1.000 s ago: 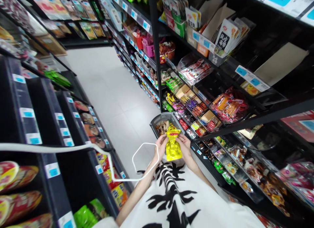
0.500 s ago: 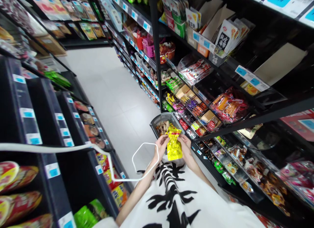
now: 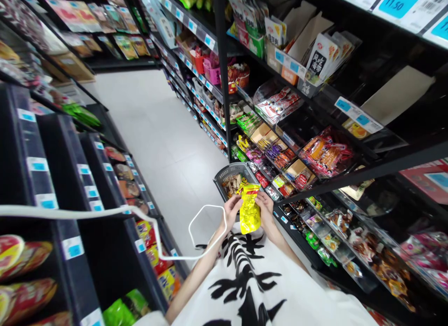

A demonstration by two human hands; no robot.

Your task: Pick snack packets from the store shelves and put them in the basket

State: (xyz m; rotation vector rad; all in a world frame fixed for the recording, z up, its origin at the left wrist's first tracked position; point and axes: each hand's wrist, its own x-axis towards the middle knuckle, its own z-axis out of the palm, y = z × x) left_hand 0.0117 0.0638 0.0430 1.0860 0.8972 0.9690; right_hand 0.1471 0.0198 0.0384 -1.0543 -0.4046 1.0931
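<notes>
A shiny yellow snack packet (image 3: pixel 250 210) with a red band near its top is held in front of my body. My left hand (image 3: pixel 231 209) pinches its left edge between thumb and fingers. On the opposite edge, my right hand (image 3: pixel 265 205) grips it the same way. Just beyond the packet is a grey plastic basket (image 3: pixel 220 179) with perforated sides. Small light-brown packets (image 3: pixel 231 183) lie in it, and a bit of yellow wrapping shows at its near side. The print on the packet is too small to read.
A black shelf rack (image 3: pixel 224 83) with packaged snacks lines the right side, close to my right hand. Black shelving with price tags (image 3: pixel 38 165) runs along the left. A white bent cord (image 3: pixel 157 232) crosses the lower left. Pale floor (image 3: pixel 150 116) stretches ahead between the racks.
The yellow packet and both hands have shifted very slightly lower in view. Both hands keep their hold on its edges.
</notes>
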